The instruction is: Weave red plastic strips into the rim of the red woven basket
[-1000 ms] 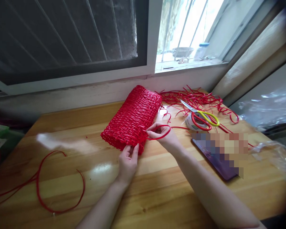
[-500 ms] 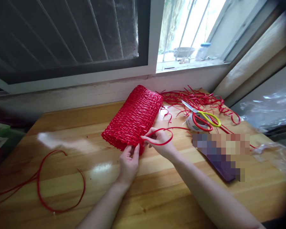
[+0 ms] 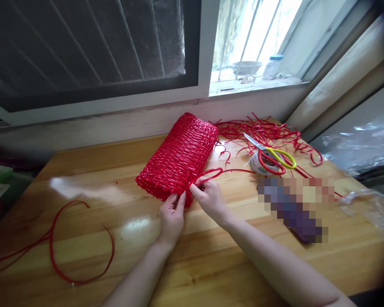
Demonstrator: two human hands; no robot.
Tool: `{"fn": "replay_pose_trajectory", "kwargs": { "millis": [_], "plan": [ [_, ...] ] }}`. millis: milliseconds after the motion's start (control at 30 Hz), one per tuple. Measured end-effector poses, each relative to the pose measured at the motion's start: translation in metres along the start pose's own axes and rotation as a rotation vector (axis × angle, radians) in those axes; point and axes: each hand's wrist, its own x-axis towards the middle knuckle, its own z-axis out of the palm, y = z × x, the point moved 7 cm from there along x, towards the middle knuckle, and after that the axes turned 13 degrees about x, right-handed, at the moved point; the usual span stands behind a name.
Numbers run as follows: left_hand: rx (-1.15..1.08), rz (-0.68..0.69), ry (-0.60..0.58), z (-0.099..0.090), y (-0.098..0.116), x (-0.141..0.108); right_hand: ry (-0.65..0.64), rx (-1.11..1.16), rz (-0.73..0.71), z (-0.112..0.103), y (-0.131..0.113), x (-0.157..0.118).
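Note:
A red woven basket [image 3: 182, 153] lies on its side on the wooden table, its near rim toward me. My left hand [image 3: 173, 213] pinches that rim between thumb and fingers. Close beside it on the right, my right hand [image 3: 208, 196] is closed on a red plastic strip [image 3: 216, 172] at the basket's edge. The strip makes a narrow loop above my right hand, and a length of red strip runs off to the right. Where the strip enters the weave is hidden by my fingers.
Scissors [image 3: 272, 155] with red and yellow handles rest on a roll of tape [image 3: 257, 164]. Behind them lies a tangle of red strips [image 3: 259, 130]. A blurred-out dark object [image 3: 291, 209] is at right. A loose red strip [image 3: 53, 247] curls at left on the table [image 3: 141, 256].
My right hand has turned and moved slightly toward the basket's edge. The wide loop of strip has become narrower and flatter. My left hand stays on the rim.

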Motion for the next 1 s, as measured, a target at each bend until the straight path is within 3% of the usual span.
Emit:
{"fn": "replay_pose_trajectory", "kwargs": {
  "millis": [100,233,333,667,833,1000],
  "plan": [
    [0.020,-0.017,0.009,-0.001,0.002,0.000,0.065,-0.137,-0.088,-0.002,-0.008,-0.004],
    [0.002,-0.036,0.017,-0.001,0.003,0.000,0.131,-0.371,-0.402,0.001,-0.023,-0.012],
    [-0.033,-0.045,0.028,-0.002,0.001,0.003,0.096,-0.439,-0.567,0.008,-0.025,-0.015],
    [-0.150,-0.084,0.012,-0.001,-0.012,0.005,-0.101,-0.285,-0.439,0.010,-0.021,-0.007],
    [-0.208,-0.134,0.021,0.001,-0.016,0.005,-0.086,-0.319,-0.399,0.012,-0.017,-0.004],
    [-0.244,-0.144,0.009,0.002,-0.013,0.006,-0.126,-0.187,-0.289,0.006,-0.016,0.003]
  ]
}}
